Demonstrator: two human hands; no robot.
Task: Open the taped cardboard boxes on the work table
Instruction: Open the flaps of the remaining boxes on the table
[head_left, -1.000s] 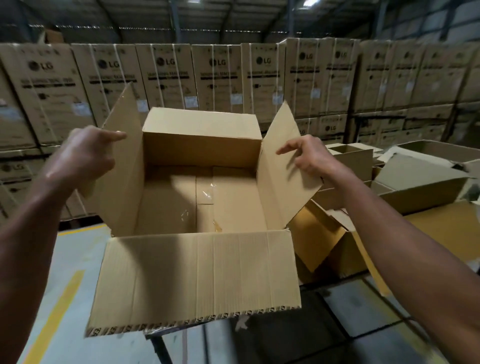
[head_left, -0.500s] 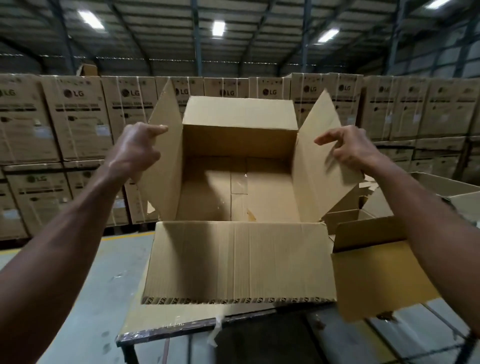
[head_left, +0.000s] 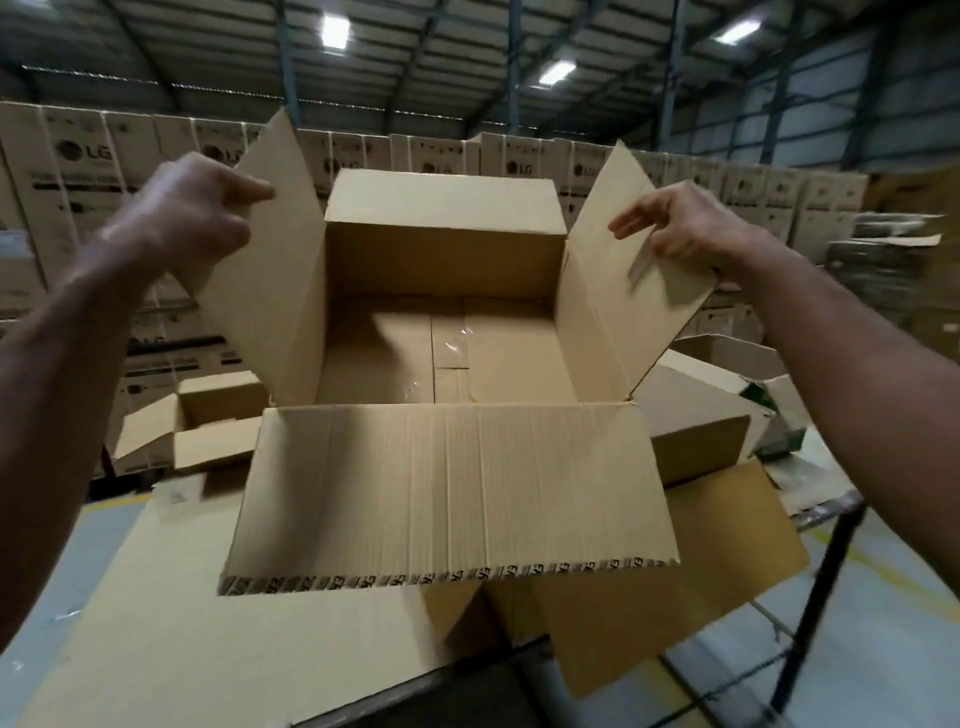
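From the head view, an open box (head_left: 447, 364) was seen on the table (head_left: 156, 649). Its left flap (head_left: 270, 291) was gripped by the raised left hand (head_left: 192, 213), its right flap (head_left: 623, 291) pinched by the right hand (head_left: 680, 223).

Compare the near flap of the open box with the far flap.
The near flap folds down toward the camera, its inner face showing; the far flap stands back, shading the far wall. The near flap's edge carries printed tape remnants; the far flap shows none. Both are long plain brown flaps, untouched by either hand.
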